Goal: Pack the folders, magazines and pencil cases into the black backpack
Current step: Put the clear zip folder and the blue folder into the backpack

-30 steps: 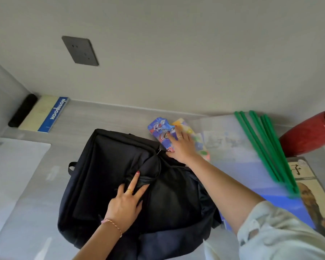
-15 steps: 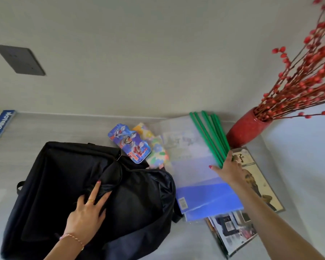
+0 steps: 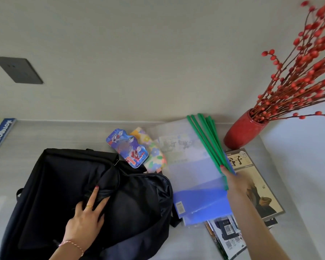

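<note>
Now we press our left hand (image 3: 84,216) flat on the black backpack (image 3: 68,194), fingers straight and spread over the dark fabric near its zipper opening. It lies on the grey desk (image 3: 51,136), which meets the wall behind. Our right hand (image 3: 233,180) grips the stack of translucent folders (image 3: 191,166) at their green spine bars (image 3: 208,139), the thumb on top pinching the edge; the other fingers are hidden underneath, so we cannot tell how they lie. These folders rest just beside the bag, on its right, partly covering the magazines (image 3: 259,186). Between bag and folders sit two pencil cases: a blue cartoon tin (image 3: 127,148) touching the bag's top edge, and a floral one (image 3: 152,152) beneath it. A red vase (image 3: 240,132) holds red berry branches (image 3: 298,72).
</note>
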